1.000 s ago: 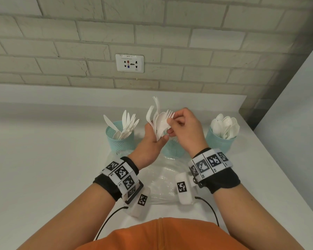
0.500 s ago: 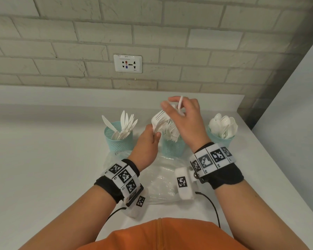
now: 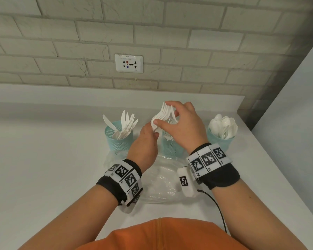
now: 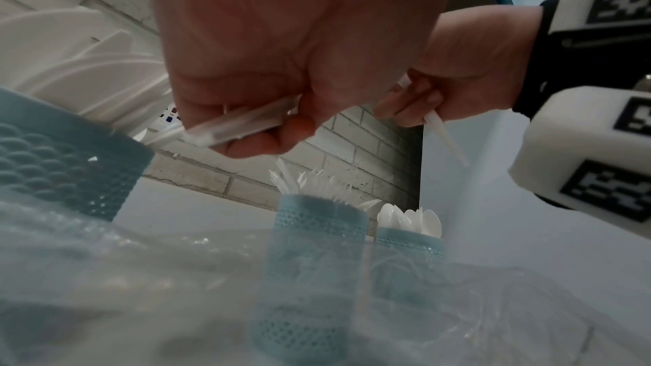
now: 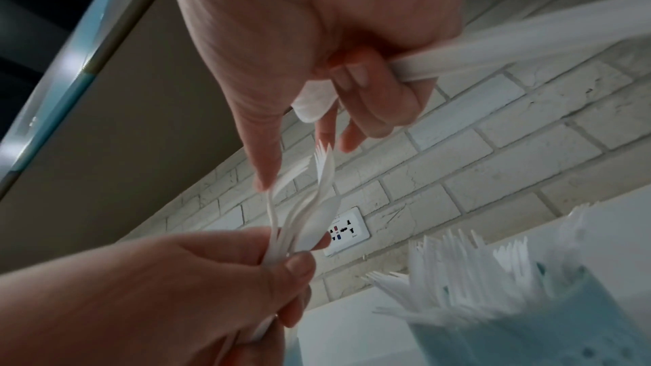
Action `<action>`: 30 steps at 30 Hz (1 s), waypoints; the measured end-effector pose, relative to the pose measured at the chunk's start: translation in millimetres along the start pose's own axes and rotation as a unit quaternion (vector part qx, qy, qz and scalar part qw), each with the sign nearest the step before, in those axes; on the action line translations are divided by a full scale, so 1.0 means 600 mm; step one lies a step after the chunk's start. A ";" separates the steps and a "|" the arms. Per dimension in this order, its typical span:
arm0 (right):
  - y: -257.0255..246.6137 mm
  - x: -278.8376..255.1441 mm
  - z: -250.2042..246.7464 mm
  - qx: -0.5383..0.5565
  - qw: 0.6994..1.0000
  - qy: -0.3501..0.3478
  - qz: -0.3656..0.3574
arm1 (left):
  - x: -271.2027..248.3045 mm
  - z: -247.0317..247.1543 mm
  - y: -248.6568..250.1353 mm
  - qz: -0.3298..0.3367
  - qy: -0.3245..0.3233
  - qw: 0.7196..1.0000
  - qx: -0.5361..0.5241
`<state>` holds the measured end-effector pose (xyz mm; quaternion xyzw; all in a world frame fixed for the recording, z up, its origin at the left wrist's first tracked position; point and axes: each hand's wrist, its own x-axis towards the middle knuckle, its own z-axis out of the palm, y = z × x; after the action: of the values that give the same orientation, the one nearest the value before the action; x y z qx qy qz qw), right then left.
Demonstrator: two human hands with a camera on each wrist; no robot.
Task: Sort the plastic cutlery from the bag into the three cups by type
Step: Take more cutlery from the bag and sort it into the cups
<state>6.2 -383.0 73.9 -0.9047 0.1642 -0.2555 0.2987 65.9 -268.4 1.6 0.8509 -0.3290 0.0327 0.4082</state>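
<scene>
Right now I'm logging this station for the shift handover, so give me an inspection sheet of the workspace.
Surface: white counter, bare at left.
Job's things: three teal cups; knives cup, forks cup, spoons cup; clear bag flat before them.
Clutter: nothing seen.
Grips: left hand holds a bunch of forks by the handles; right hand holds another piece of cutlery and fingers the bunch.
Cables: black cable under the right forearm.
Surroundings: brick wall, wall socket.

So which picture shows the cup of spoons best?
The head view: the cup of spoons stands whole at the far right, bowls up. The left wrist view shows it small, behind the clear bag. The right wrist view misses it.
</scene>
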 end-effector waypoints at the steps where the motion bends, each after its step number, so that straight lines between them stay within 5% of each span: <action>1: 0.000 -0.002 0.002 -0.004 1.000 -0.003 -0.007 | 0.001 0.000 -0.002 0.003 -0.001 1.000 -0.007; 14: 0.006 -0.013 0.031 0.114 0.993 -0.027 0.021 | 0.017 0.011 -0.013 0.027 -0.003 0.994 -0.108; 23: 0.020 -0.001 0.020 0.296 0.946 -0.023 0.130 | 0.022 0.018 -0.011 -0.007 -0.023 0.982 -0.186; 30: 0.031 -0.004 0.023 0.250 0.955 -0.066 0.148 | 0.028 0.031 -0.003 0.063 0.005 0.984 -0.169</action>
<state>9.2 -389.9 52.3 -0.7816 0.2075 -0.1806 0.5598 75.9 -289.9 -6.3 0.7470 -0.3809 0.0068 0.5448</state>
